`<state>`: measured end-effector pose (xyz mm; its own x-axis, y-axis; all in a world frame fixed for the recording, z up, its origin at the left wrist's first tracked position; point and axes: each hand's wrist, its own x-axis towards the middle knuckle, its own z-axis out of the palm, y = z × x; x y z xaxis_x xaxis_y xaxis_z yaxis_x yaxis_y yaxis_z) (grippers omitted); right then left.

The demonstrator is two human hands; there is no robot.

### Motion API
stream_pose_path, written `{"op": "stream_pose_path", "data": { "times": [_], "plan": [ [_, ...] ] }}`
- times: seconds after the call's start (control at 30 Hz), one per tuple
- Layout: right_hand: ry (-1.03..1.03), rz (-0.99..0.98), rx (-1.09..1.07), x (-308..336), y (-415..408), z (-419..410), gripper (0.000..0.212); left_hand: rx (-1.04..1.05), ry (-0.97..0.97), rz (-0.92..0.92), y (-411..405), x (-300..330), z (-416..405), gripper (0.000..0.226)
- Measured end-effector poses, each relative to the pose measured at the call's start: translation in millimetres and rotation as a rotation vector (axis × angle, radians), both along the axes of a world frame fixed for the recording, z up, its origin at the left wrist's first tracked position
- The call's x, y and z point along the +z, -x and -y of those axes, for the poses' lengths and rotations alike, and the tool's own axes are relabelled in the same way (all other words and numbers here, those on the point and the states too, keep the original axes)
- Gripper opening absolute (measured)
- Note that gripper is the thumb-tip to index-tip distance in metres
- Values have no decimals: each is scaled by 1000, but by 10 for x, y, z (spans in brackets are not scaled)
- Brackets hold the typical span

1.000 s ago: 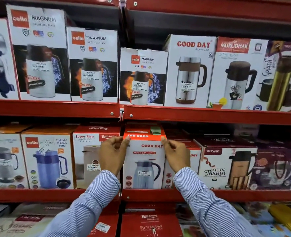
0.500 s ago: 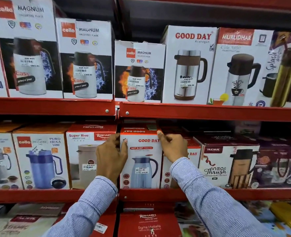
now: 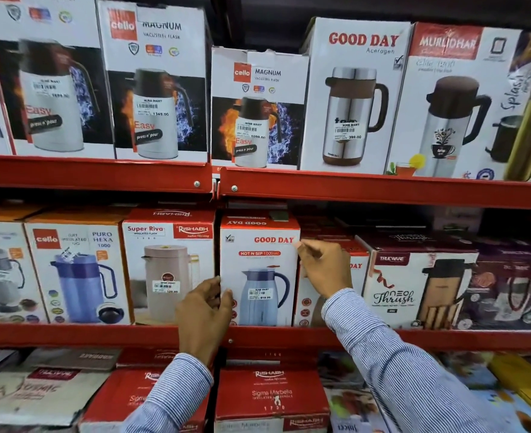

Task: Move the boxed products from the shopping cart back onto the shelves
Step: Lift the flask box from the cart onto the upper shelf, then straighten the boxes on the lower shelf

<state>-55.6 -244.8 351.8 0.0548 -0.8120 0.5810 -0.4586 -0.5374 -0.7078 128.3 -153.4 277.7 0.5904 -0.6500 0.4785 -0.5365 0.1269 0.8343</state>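
Note:
A white and red Good Day Hot N Sip box [image 3: 259, 245] with a blue-grey jug pictured on it stands upright on the middle red shelf [image 3: 382, 337], between a Rishabh Super Riva box [image 3: 167, 239] and another Good Day box [image 3: 356, 276]. My left hand [image 3: 203, 310] grips its lower left edge, thumb on the front and fingers in the gap beside it. My right hand [image 3: 325, 267] pinches its upper right edge near the top corner. The shopping cart is out of view.
The upper shelf [image 3: 367, 189] holds Cello Magnum [image 3: 158, 57], Good Day [image 3: 354, 89] and Murlidhar [image 3: 445, 98] flask boxes. Cello Puro Hexa [image 3: 76, 267] and Trueware Thrush [image 3: 414, 289] boxes fill the middle row. Rishabh boxes [image 3: 270, 392] lie on the bottom shelf.
The Good Day box has slid back into its row on the shelf. My left hand moved down from the top left corner to the lower left edge. My right hand stayed near the top right.

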Motion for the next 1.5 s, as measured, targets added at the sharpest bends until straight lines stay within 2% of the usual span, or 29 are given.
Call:
{"op": "stream_pose_path", "data": {
  "times": [0.4, 0.7, 0.8, 0.87, 1.0, 1.17, 1.23, 1.3, 1.4, 1.5],
  "plan": [
    [-28, 58, 18, 5, 10, 21, 19, 4, 28, 7, 25, 23, -8, 40],
    [-89, 217, 42, -101, 44, 4, 18, -18, 31, 27, -21, -53, -36, 42],
    [-44, 236, 0, -406, 254, -201, 25, 9, 24, -2, 23, -253, -234, 30],
    [-48, 215, -58, -745, 466, -372, 23, 25, -10, -6, 84, -561, -453, 20],
    [-302, 242, -86, -1540, 754, -618, 18, -38, -263, -36, 216, -1185, -812, 13],
    [-654, 52, -126, -2113, 835, -758, 24, -29, -444, 63, 175, -1438, -950, 29],
    [-677, -5, -85, -2151, 813, -810, 26, -49, -530, 175, 180, -1507, -955, 46],
    [-703, -36, -65, -2127, 781, -861, 28, -44, -574, 204, 199, -1554, -939, 51],
    [-740, -74, -34, -2107, 732, -909, 26, -38, -583, 208, 241, -1618, -918, 48],
    [-732, -107, -22, -2179, 726, -909, 26, -55, -549, 121, 305, -1647, -928, 37]
  ]
}}
